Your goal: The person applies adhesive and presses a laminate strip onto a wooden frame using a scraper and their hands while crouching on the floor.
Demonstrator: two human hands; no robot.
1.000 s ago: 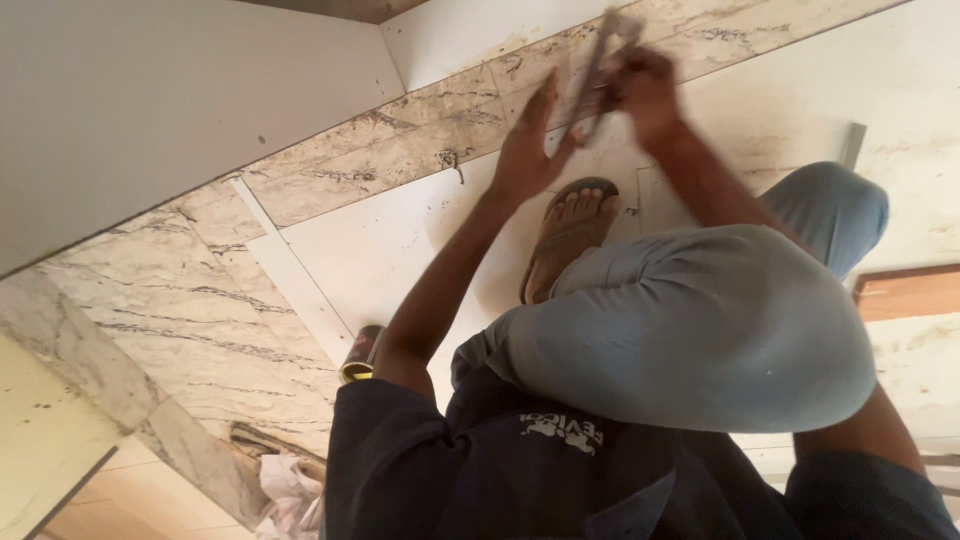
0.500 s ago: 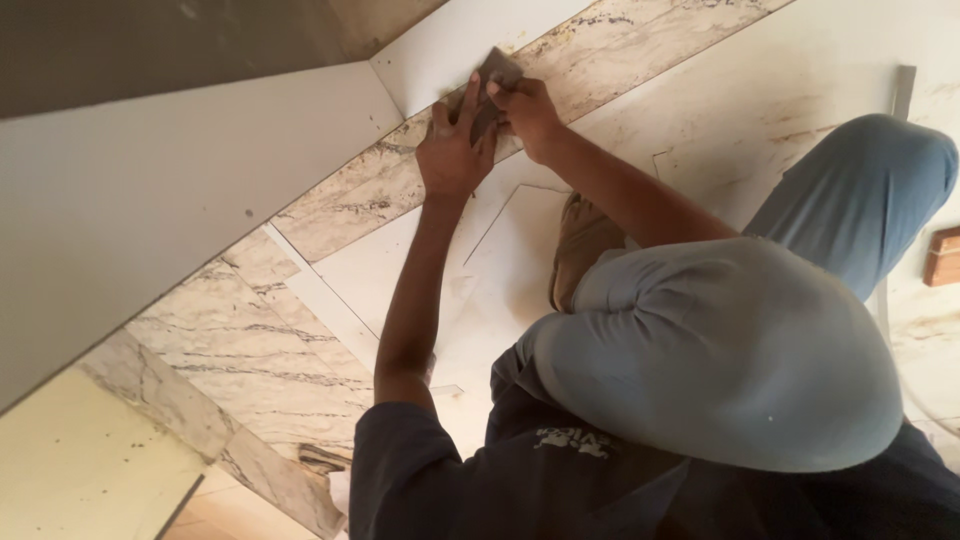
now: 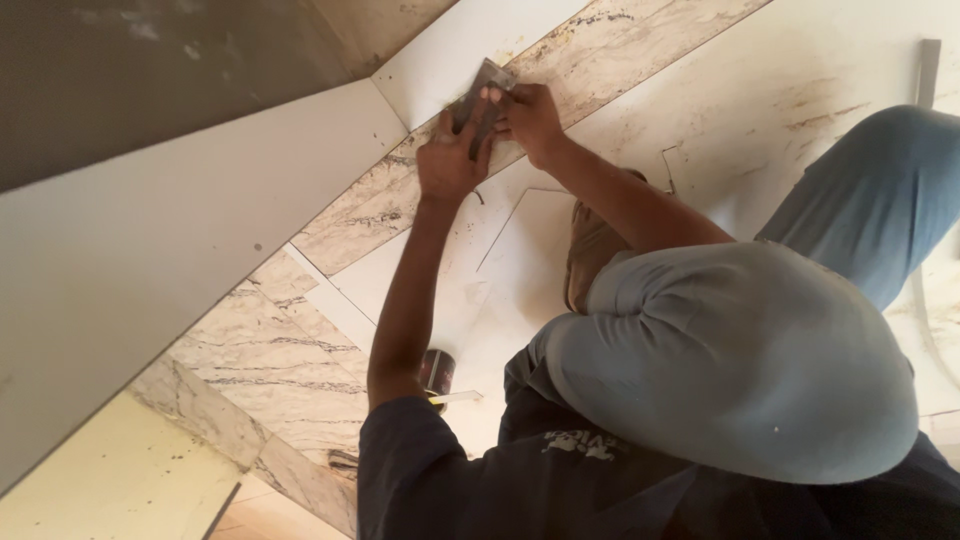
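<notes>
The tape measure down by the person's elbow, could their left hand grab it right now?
Probably not at once. The left hand presses a flat grey tool with the right hand. The tape measure lies uncovered beside that arm, so pulling back should reach it.

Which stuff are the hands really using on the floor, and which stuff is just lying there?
In use:
- left hand and right hand, both on the flat grey tool
- marbled floor tile under the tool

Just lying about:
- tape measure by the left elbow
- grey bar at the far right
</notes>
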